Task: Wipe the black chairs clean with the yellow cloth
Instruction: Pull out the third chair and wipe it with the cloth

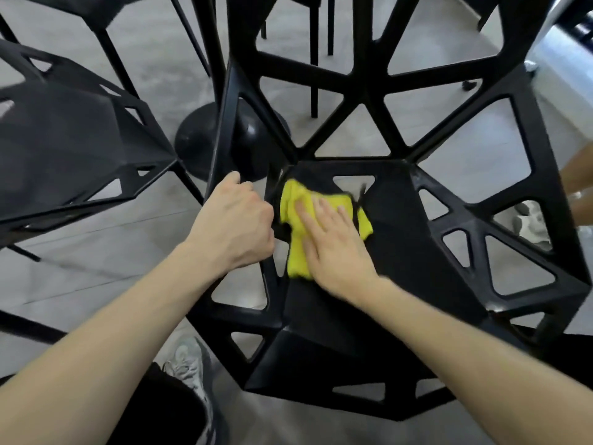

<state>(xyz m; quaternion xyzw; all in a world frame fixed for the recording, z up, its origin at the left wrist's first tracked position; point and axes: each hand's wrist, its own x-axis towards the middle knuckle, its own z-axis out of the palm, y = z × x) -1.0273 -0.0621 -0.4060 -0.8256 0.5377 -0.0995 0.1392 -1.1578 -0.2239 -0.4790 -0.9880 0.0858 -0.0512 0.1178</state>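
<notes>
We look down at a black chair (401,239) with lots of triangle holes in its sides and back. The seat is dark and flat in the middle.

Our right hand (333,242) lies flat on the yellow cloth (296,252). The fingers are straight and spread a little, and they press the cloth down on the seat. The cloth is crumpled and sits on the left part of the seat, close to the back corner. Some of it sticks out past our fingertips and some sticks out beside our palm. The hand looks a bit blurry.

Our left hand (234,223) is curled tight round the left edge of the chair. It grips the black frame just beside the cloth. The two hands are near each other but do not touch.

A second black chair (73,139) stands to the left, apart from the first one. Behind the chairs we see a round black base (199,136) on the grey floor (112,252), and thin black legs farther back.

Near the bottom we see a grey shoe (189,367) on the floor. On the far right, through the chair holes, there is another pale shoe (531,224).
</notes>
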